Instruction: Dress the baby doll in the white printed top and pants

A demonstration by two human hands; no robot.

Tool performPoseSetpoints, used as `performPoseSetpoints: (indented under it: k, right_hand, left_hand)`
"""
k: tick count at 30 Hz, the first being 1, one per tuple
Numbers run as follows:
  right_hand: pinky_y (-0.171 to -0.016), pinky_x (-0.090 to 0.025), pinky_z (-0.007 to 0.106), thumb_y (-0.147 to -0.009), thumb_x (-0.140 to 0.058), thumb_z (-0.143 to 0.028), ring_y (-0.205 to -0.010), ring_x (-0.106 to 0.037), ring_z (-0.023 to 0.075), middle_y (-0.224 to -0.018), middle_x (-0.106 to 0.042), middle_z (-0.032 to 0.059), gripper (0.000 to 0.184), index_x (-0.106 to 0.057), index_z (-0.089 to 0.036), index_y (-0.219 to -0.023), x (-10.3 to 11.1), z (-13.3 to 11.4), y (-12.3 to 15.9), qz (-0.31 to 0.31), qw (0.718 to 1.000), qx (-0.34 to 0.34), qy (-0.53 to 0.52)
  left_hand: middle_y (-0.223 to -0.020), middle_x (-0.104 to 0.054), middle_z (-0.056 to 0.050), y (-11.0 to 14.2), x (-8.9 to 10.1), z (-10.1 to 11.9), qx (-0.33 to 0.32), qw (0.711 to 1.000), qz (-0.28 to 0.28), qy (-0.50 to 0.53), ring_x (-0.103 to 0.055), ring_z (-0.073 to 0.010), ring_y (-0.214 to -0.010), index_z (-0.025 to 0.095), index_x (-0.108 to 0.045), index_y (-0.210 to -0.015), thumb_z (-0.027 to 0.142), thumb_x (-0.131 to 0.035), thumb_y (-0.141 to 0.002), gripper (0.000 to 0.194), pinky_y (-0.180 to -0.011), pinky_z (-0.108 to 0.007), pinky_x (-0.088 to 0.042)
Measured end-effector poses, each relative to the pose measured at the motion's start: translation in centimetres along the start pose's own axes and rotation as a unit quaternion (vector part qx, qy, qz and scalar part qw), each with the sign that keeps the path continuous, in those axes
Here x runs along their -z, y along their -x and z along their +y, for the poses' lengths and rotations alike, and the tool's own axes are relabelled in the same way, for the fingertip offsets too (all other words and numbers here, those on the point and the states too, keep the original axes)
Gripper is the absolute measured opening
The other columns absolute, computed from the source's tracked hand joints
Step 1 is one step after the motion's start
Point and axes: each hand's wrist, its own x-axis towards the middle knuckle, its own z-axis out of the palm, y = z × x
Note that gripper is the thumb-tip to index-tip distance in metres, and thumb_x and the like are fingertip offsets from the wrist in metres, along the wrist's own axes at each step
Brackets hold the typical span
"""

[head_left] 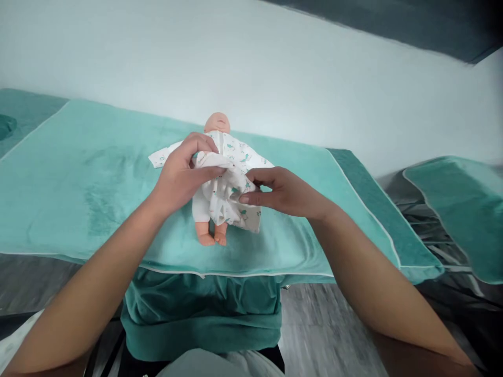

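A baby doll (217, 122) lies on its back on a green-covered table, head toward the wall and bare feet toward me. It wears a white baby shirt (243, 155) with a small green print, its sleeves spread to both sides, and white trousers (201, 207). My left hand (192, 170) pinches a raised fold of the shirt's front over the doll's middle. On the other side my right hand (271, 189) grips the shirt's edge between thumb and fingers. The lifted cloth hides the doll's belly and part of its legs.
A light green cover (58, 173) is spread over the table, with darker green cloth at both ends. Behind it stands a white wall (157, 57). A green-covered seat or stool (204, 319) is in front of me, and another green-covered piece (463, 209) stands at the right.
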Motion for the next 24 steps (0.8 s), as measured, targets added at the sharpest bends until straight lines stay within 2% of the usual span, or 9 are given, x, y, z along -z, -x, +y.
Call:
performPoseSetpoints:
  k: [2, 8, 11, 13, 16, 19, 21, 22, 24]
  right_hand:
    - [-0.064, -0.045, 0.031, -0.082, -0.077, -0.058, -0.072, -0.054, 0.0162, -0.071, -0.057, -0.0003, 0.040, -0.064, -0.021, -0.074, 0.7, -0.3, -0.1, 0.005, 1.000, 0.022, -0.015]
    - [-0.059, -0.045, 0.026, -0.088, -0.072, -0.059, -0.064, -0.053, 0.0112, -0.068, -0.054, -0.0035, 0.042, -0.059, -0.021, -0.074, 1.0, -1.8, -1.6, 0.211, 0.956, 0.159, -0.124]
    - [-0.059, -0.044, 0.023, -0.090, -0.072, -0.052, -0.065, -0.053, 0.0093, -0.069, -0.052, -0.0044, 0.037, -0.059, -0.021, -0.075, 0.1, -3.2, -2.3, 0.250, 0.944, 0.181, -0.113]
    - [-0.059, -0.042, 0.022, -0.092, -0.070, -0.051, -0.063, -0.052, 0.0084, -0.068, -0.050, -0.0048, 0.036, -0.060, -0.020, -0.076, -0.3, -4.0, -2.4, 0.254, 0.942, 0.187, -0.114]
    - [-0.056, -0.039, 0.022, -0.094, -0.067, -0.050, -0.060, -0.049, 0.0079, -0.065, -0.048, -0.0052, 0.036, -0.060, -0.020, -0.076, -0.1, -4.7, -1.9, 0.224, 0.945, 0.191, -0.139]
    - [-0.057, -0.039, 0.023, -0.088, -0.076, -0.046, -0.062, -0.051, 0.0093, -0.066, -0.054, -0.0042, 0.033, -0.065, -0.018, -0.076, 0.8, -4.8, -1.1, 0.081, 0.975, 0.166, -0.123]
    - [-0.060, -0.041, 0.024, -0.081, -0.083, -0.042, -0.067, -0.055, 0.0113, -0.070, -0.061, -0.0027, 0.028, -0.070, -0.017, -0.080, 1.2, -4.9, -0.6, -0.022, 0.987, 0.135, -0.089]
    - [-0.061, -0.042, 0.024, -0.080, -0.084, -0.041, -0.070, -0.057, 0.0125, -0.072, -0.063, -0.0020, 0.028, -0.072, -0.016, -0.083, 1.3, -5.0, -0.4, -0.044, 0.987, 0.127, -0.087]
    - [-0.064, -0.045, 0.025, -0.081, -0.082, -0.042, -0.074, -0.060, 0.0141, -0.077, -0.065, -0.0011, 0.028, -0.073, -0.017, -0.087, 1.0, -5.2, -0.2, -0.019, 0.984, 0.126, -0.123]
  left_hand:
    - [-0.107, -0.063, -0.002, -0.3, 0.4, 0.7, 0.006, 1.000, -0.001, 0.020, -0.062, -0.0289, -0.113, 0.021, -0.061, -0.088, 0.026, -0.074, -0.082, 0.015, -0.093, -0.045, -0.054]
    - [-0.097, -0.067, -0.002, -0.6, 1.5, 2.6, -0.016, 0.997, -0.055, 0.052, -0.068, -0.0226, -0.096, 0.022, -0.062, -0.100, 0.042, -0.077, -0.083, 0.031, -0.077, -0.035, -0.056]
    - [-0.093, -0.067, -0.002, -0.1, 1.2, 4.1, -0.023, 0.993, -0.112, -0.005, -0.067, -0.0212, -0.093, 0.020, -0.066, -0.102, 0.041, -0.080, -0.080, 0.033, -0.074, -0.031, -0.054]
    - [-0.084, -0.065, -0.001, 0.3, 1.0, 4.8, -0.023, 0.993, -0.108, -0.044, -0.066, -0.0207, -0.090, 0.019, -0.067, -0.094, 0.041, -0.078, -0.082, 0.027, -0.072, -0.030, -0.052]
    - [-0.078, -0.062, 0.000, 0.7, 1.1, 5.4, -0.050, 0.998, -0.028, -0.028, -0.066, -0.0193, -0.087, 0.019, -0.065, -0.085, 0.043, -0.073, -0.087, 0.025, -0.070, -0.028, -0.051]
    - [-0.078, -0.062, 0.000, 0.8, 1.8, 5.6, -0.067, 0.996, 0.044, 0.038, -0.068, -0.0186, -0.087, 0.021, -0.064, -0.087, 0.046, -0.072, -0.088, 0.026, -0.069, -0.027, -0.053]
    - [-0.079, -0.062, -0.001, 0.7, 2.1, 5.9, -0.056, 0.994, 0.049, 0.078, -0.069, -0.0196, -0.087, 0.022, -0.065, -0.088, 0.050, -0.071, -0.089, 0.029, -0.068, -0.028, -0.054]
    - [-0.079, -0.063, -0.001, 0.8, 2.2, 6.0, -0.043, 0.994, 0.038, 0.095, -0.070, -0.0205, -0.088, 0.022, -0.065, -0.088, 0.051, -0.070, -0.089, 0.030, -0.068, -0.028, -0.054]
    - [-0.082, -0.065, -0.003, 0.9, 2.2, 6.3, -0.015, 0.993, 0.006, 0.121, -0.071, -0.0226, -0.090, 0.021, -0.067, -0.090, 0.055, -0.067, -0.090, 0.034, -0.069, -0.030, -0.056]
